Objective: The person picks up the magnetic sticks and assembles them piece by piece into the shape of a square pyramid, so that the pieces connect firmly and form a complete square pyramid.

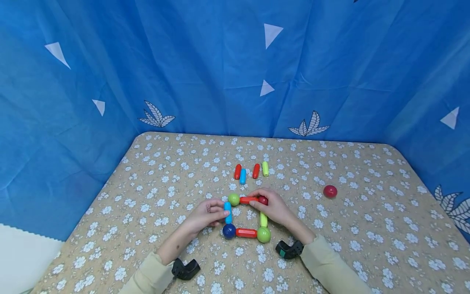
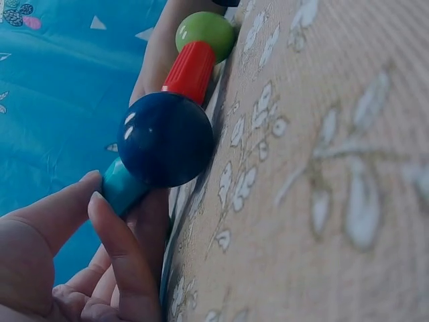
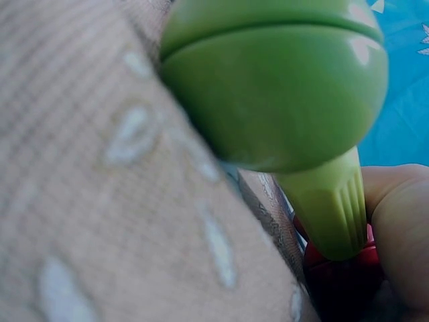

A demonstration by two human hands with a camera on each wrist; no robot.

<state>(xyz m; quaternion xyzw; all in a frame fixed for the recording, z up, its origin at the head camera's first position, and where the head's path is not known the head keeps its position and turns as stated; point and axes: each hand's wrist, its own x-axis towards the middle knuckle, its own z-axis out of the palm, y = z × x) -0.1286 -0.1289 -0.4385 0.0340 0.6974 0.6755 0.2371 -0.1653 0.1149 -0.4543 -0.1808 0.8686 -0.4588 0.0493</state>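
Observation:
A square of toy rods joined by balls lies on the flowered cloth in the head view. My left hand (image 1: 207,213) pinches its blue rod (image 1: 228,213) between thumb and fingers, just above the dark blue ball (image 2: 165,139). At the far right corner my right hand (image 1: 271,205) grips the red ball (image 1: 262,200), its fingers also reaching over the end of the far red rod (image 1: 247,200). A green ball (image 1: 233,199) forms the far left corner. Along the near side, a red rod (image 1: 246,232) links the dark blue ball to another green ball (image 1: 263,234), from which a yellow-green rod (image 3: 328,201) runs toward the red ball.
Beyond the square lie several loose rods: a red one (image 1: 238,171), a blue one (image 1: 243,176), another red one (image 1: 256,170) and a yellow-green one (image 1: 265,168). A loose red ball (image 1: 330,191) rests farther right. Blue curtains (image 1: 227,73) hang behind the table.

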